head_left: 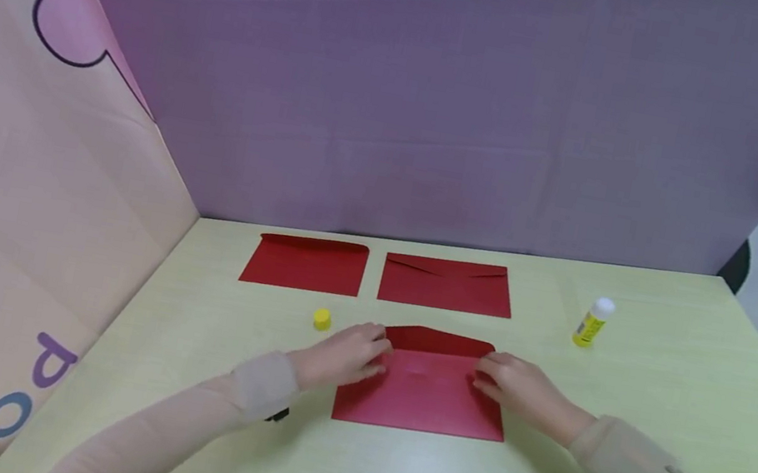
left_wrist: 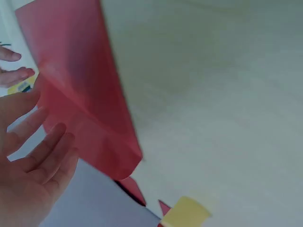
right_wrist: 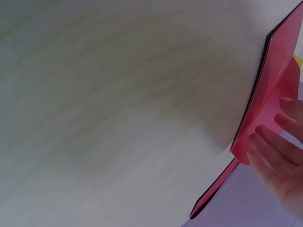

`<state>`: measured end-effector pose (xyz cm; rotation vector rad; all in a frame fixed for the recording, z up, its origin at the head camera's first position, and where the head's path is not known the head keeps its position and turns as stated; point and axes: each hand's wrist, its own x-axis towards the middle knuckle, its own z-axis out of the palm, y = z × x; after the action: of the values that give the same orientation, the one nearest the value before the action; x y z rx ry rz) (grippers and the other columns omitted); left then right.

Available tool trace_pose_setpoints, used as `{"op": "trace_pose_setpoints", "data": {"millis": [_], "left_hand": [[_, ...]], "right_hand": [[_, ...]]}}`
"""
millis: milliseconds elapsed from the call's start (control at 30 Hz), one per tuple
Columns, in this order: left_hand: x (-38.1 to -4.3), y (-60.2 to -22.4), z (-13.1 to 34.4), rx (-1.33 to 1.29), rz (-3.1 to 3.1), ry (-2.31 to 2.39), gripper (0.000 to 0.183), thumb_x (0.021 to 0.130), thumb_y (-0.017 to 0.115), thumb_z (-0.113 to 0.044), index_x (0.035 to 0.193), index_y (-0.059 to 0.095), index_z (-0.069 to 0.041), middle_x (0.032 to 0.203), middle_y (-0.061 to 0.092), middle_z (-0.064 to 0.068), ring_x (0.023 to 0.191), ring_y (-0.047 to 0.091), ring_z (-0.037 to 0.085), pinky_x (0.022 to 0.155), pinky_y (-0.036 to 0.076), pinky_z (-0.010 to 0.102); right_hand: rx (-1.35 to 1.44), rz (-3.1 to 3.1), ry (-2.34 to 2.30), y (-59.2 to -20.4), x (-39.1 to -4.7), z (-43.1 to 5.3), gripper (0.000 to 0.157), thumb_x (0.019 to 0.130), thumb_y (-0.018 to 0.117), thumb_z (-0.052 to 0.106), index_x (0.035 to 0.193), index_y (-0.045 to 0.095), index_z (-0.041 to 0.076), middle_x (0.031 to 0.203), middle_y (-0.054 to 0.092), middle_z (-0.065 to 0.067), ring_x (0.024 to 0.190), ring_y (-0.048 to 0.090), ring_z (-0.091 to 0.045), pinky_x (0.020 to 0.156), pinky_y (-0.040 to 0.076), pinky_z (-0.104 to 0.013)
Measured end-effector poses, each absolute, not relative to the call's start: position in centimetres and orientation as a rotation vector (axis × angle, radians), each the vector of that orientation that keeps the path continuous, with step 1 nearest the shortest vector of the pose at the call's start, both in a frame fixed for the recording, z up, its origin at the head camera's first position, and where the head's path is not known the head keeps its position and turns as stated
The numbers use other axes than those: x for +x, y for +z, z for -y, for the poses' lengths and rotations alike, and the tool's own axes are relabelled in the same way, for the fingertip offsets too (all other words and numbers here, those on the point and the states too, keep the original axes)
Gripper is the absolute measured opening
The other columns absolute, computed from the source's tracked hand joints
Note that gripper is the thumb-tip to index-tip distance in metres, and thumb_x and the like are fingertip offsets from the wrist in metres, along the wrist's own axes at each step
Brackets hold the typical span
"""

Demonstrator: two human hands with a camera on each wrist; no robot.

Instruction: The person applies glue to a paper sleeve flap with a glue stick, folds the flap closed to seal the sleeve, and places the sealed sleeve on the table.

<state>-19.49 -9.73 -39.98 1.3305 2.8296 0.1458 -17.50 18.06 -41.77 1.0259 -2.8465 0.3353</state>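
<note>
The nearest red envelope (head_left: pixel 421 405) is lying between the hands, its flap (head_left: pixel 440 342) opening toward the far side; the left hand (head_left: pixel 346 353) and right hand (head_left: pixel 530 392) are flanking it, fingers loosely apart, contact being hard to tell; flap handling is seemingly under way; folding would be needing even, two-handed guidance.

Glue stick (head_left: pixel 593 323) print too small to read; right wrist view's edge crops right hand (right_wrist: pixel 281 165)

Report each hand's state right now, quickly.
Left hand: open, fingers loose, at the left edge of the nearest red envelope.
Right hand: open, fingers loose, at that envelope's right edge.
</note>
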Motion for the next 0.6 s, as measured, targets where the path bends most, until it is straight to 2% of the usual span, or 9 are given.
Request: {"op": "trace_pose_setpoints", "data": {"millis": [400, 600], "left_hand": [[-19.8, -41.4, 10.4, 1.312, -2.768, 0.113, 0.032, 0.076, 0.069, -0.030, 0.098, 0.061, -0.009, 0.088, 0.052, 0.001, 0.080, 0.048, 0.010, 0.071, 0.043, 0.015], [-20.0, -41.7, 10.6, 1.286, -2.781, 0.101, 0.039, 0.076, 0.068, -0.033, 0.103, 0.058, -0.008, 0.101, 0.051, 0.006, 0.091, 0.048, 0.014, 0.080, 0.044, 0.022]], "right_hand": [[1.127, 2.884, 0.283, -42.4, -18.1, -17.7, 0.044, 0.068, 0.075, 0.020, 0.105, 0.061, 0.001, 0.099, 0.058, -0.012, 0.091, 0.055, -0.025, 0.071, 0.051, -0.031], [1.102, 2.925, 0.325, -42.6, -18.3, -17.8, 0.050, 0.070, 0.074, 0.019, 0.113, 0.057, 0.000, 0.113, 0.055, -0.016, 0.104, 0.052, -0.031, 0.080, 0.048, -0.038]]}}
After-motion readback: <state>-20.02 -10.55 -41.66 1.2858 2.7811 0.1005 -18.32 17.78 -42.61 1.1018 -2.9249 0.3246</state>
